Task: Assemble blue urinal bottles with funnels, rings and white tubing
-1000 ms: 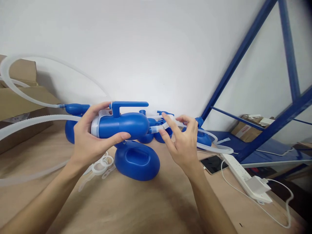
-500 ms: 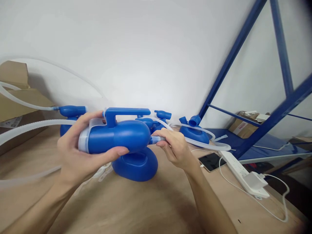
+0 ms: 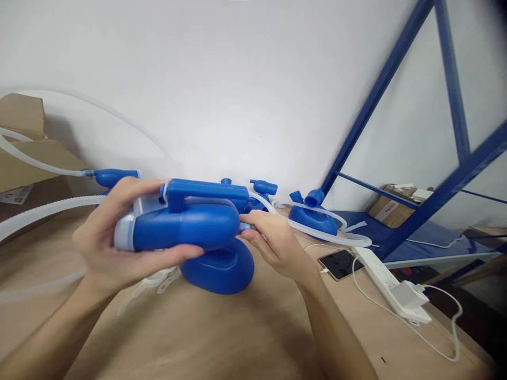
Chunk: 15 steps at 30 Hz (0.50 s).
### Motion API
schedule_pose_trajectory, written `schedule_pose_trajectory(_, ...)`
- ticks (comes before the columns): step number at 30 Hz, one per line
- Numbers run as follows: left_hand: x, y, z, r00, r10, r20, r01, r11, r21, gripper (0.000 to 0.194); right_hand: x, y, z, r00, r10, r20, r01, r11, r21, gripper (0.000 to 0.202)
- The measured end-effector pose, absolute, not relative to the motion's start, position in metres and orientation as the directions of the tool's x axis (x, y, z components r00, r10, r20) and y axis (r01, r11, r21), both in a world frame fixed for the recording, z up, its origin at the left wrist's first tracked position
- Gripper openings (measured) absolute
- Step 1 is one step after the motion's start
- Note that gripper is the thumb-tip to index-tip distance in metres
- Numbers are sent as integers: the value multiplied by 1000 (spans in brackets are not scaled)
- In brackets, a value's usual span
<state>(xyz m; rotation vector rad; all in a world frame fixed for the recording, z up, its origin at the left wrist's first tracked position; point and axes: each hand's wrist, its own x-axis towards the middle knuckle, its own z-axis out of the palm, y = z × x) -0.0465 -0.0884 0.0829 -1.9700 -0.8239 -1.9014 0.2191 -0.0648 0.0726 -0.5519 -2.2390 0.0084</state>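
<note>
My left hand [image 3: 105, 232] is wrapped round a blue plastic bottle-shaped piece [image 3: 190, 226] with a long handle on top and a translucent collar at its left end. The piece is held up sideways, its rounded end to the right. There my right hand [image 3: 273, 240] pinches a small clear connector [image 3: 246, 227] at the narrow tip; the fingers partly cover it. Below and behind the held piece, a blue bottle base [image 3: 222, 272] stands on the wooden table. White plastic straps [image 3: 160, 279] lie beside the base, partly behind my left wrist.
More blue bottles [image 3: 312, 220] with white hoses [image 3: 336, 238] stand along the wall. A cardboard box [image 3: 43, 158] is at left, with a ribbed hose [image 3: 47, 208] before it. At right are a phone [image 3: 340, 264], a power strip [image 3: 380, 277] and a blue metal rack [image 3: 372, 113].
Both hands have shifted slightly left with the blue piece. It has rolled a little, so its handle now tilts towards me. My right fingers cover more of the connector.
</note>
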Motion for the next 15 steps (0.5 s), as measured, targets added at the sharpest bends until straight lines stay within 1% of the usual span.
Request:
schedule_pose_trajectory(2,-49,-81,80,53,114,992,567,-821,64,77,222,-65,77,-563,437,702,423,882,-210,30)
schedule_pose_trajectory(3,-51,-79,79,76,95,993,571,-820,35,78,225,-65,78,-550,450,703,429,875,-224,32)
schedule_pose_trajectory(5,-53,-77,78,64,98,993,589,-807,42,81,232,-63,80,-527,462,714,412,873,-261,36)
schedule_pose_trajectory(8,-55,-78,78,49,107,993,588,-807,58,79,238,-58,77,-499,455,738,320,888,-331,28)
schedule_pose_trajectory(10,-55,-78,76,39,123,992,582,-810,78,76,237,-56,74,-466,446,764,255,895,-367,26)
schedule_pose_trajectory(13,-55,-77,74,0,147,989,593,-797,119,75,231,-55,69,-399,432,809,205,902,-381,28)
schedule_pose_trajectory(15,-54,-76,72,-29,157,987,598,-789,143,74,228,-54,68,-385,423,820,203,906,-372,28)
